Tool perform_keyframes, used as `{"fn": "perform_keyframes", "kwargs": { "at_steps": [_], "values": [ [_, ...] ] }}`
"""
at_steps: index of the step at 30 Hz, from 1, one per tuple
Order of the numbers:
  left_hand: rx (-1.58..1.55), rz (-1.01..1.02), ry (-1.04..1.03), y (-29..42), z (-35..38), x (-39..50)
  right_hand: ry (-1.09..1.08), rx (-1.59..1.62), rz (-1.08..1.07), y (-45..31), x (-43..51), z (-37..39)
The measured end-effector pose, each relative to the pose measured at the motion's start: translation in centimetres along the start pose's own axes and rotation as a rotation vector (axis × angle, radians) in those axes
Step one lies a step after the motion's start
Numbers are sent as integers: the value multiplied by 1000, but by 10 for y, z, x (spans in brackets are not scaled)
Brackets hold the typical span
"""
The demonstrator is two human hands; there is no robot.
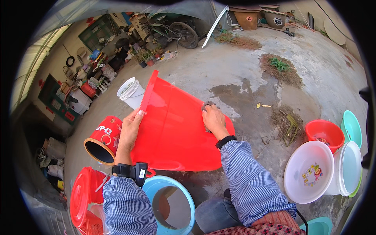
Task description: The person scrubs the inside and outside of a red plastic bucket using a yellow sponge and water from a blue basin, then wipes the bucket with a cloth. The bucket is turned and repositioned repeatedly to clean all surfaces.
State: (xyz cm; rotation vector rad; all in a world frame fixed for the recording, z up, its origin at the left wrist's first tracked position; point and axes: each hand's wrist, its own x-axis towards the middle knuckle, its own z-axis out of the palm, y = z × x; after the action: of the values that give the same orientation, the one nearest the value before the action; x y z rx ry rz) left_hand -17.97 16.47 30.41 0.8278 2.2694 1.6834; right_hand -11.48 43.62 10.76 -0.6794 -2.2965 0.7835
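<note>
A large red plastic bucket [176,126] lies tilted on its side before me, its rim towards the left and its base towards the right. My left hand [131,129] grips it at the rim, thumb on the outer wall. Near the base, my right hand [214,119] presses a wet grey-brown cloth [208,104] against the bucket's side. Just below the bucket stands a light blue basin [191,202] holding murky water [176,213].
At left are a red printed drum [108,129] and a red lidded bucket [80,196]. A white pail [130,91] stands behind the red bucket. Right of me are a white basin [305,155], a red basin [324,126] and a white bucket [337,176]. A bicycle [176,33] leans farther back.
</note>
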Motion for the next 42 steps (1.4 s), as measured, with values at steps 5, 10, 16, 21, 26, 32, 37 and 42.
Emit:
{"fn": "perform_keyframes", "kwargs": {
  "at_steps": [5, 10, 16, 21, 26, 32, 37, 42],
  "values": [
    [-73, -14, -5, -1, -3, -3, -142, -100, 292, 102, -42, 16],
    [-39, -80, -34, 10, 20, 3, -213, -87, 514, 131, -65, -3],
    [-4, -44, -87, 23, 46, 4, 73, 245, 217, 31, -11, -28],
    [68, -13, -77, 26, 53, 8, 53, 384, -60, -77, 63, -55],
    [40, -3, -82, 22, 53, 17, 205, 435, -279, -119, 37, -61],
    [90, 20, -25, 19, 50, 26, 218, 433, -603, -116, -68, -60],
    [103, 7, -26, 17, 39, 19, 136, 402, -518, -114, -44, -56],
    [78, 41, -11, 13, 34, 17, 83, 243, -282, -124, 34, -56]
  ]
}}
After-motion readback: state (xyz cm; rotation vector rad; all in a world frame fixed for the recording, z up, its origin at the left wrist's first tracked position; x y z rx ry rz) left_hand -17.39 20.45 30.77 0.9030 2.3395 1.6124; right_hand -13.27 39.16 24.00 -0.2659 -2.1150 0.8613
